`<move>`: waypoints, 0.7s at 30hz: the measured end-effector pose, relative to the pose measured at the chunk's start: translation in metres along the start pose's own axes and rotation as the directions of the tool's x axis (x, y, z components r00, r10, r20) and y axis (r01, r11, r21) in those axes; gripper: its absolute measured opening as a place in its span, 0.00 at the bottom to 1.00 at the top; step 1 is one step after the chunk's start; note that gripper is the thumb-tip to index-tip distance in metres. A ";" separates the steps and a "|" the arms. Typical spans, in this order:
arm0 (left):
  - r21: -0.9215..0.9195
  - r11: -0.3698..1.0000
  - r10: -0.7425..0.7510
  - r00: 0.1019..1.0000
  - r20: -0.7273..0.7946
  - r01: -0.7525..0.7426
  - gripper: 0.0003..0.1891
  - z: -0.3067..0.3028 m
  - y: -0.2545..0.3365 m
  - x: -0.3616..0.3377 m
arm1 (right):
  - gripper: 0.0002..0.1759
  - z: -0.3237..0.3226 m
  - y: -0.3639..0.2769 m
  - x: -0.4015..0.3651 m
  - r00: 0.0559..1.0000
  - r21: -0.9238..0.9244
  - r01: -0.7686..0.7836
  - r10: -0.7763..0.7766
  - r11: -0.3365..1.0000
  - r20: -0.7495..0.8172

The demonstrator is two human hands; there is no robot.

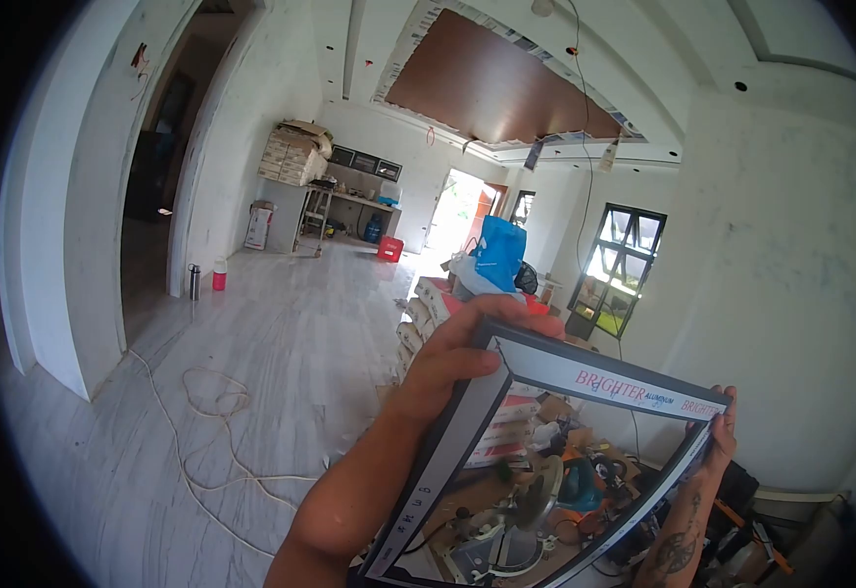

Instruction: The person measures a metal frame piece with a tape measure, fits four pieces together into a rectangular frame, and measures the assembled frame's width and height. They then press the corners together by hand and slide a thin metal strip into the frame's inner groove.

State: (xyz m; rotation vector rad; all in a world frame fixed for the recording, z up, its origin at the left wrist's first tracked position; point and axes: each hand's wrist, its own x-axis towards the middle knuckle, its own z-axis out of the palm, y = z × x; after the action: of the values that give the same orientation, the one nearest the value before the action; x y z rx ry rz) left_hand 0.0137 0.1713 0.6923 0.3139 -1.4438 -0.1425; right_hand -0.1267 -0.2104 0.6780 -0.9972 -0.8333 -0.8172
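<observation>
"What's that looped over the floor (pixel 281 382)?"
"A pale cord (pixel 186 474), lying in loose curves."
"And by the doorway (pixel 156 211)?"
"A dark bottle (pixel 195 283), upright, and a red bottle (pixel 219 278) just beside it."
"Further back?"
"A red container (pixel 391 250) near the table (pixel 359 201), and cartons (pixel 292 159) stacked by the wall (pixel 276 78). Over this way, a blue bag (pixel 500 251), and that brown ceiling panel (pixel 496 76) above."

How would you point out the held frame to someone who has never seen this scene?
Find the dark-edged window in the right-hand wall, then look below it, in the foreground. There, the left hand and right hand hold a tilted frame near its upper corners. Unlike the window, it bears red BRIGHTER lettering along its top.
</observation>
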 end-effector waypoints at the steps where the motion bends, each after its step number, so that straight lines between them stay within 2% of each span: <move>1: 0.042 0.997 0.059 0.998 -0.012 -0.058 0.19 0.000 -0.001 0.000 | 0.28 0.000 -0.001 0.000 1.000 0.009 0.002 -0.003 1.000 0.012; 2: 0.039 0.998 0.059 0.998 -0.007 -0.058 0.19 -0.002 -0.001 -0.001 | 0.28 0.001 -0.002 -0.001 1.000 0.007 0.008 -0.008 1.000 0.012; 4: 0.303 0.939 0.191 0.979 -0.066 -0.163 0.14 -0.006 0.000 -0.004 | 0.29 0.005 -0.004 -0.004 0.999 -0.034 0.000 -0.002 0.999 -0.048; 5: 0.291 0.943 0.185 0.981 -0.058 -0.161 0.14 -0.008 0.001 -0.004 | 0.29 0.007 -0.006 -0.006 0.998 -0.043 0.011 -0.013 0.999 -0.055; 8: 0.400 0.909 0.203 0.962 -0.182 -0.116 0.08 -0.015 0.007 -0.003 | 0.30 0.021 -0.009 -0.007 0.997 -0.142 0.021 -0.032 0.990 -0.072; 11: 0.442 0.893 0.198 0.955 -0.221 -0.083 0.07 -0.029 0.008 -0.003 | 0.28 0.033 -0.014 -0.007 0.999 -0.194 0.016 -0.025 0.981 -0.041; 15: 0.484 0.872 0.248 0.923 -0.294 -0.080 0.07 -0.035 0.000 -0.003 | 0.28 0.045 -0.017 -0.010 0.997 -0.259 -0.007 -0.013 0.966 -0.077; 19: 0.433 0.898 0.231 0.921 -0.313 -0.078 0.08 -0.029 -0.005 -0.002 | 0.27 0.040 -0.014 -0.012 0.994 -0.260 0.017 -0.044 0.965 -0.100; 21: 0.429 0.903 0.190 0.921 -0.339 -0.029 0.09 -0.023 -0.008 -0.004 | 0.23 0.021 -0.020 -0.015 0.996 -0.272 0.007 -0.032 0.962 -0.088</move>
State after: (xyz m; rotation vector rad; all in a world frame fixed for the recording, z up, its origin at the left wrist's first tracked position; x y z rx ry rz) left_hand 0.0368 0.1679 0.6843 0.5748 -1.0951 0.3154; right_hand -0.1548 -0.1944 0.6782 -1.1846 -0.6639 -1.0058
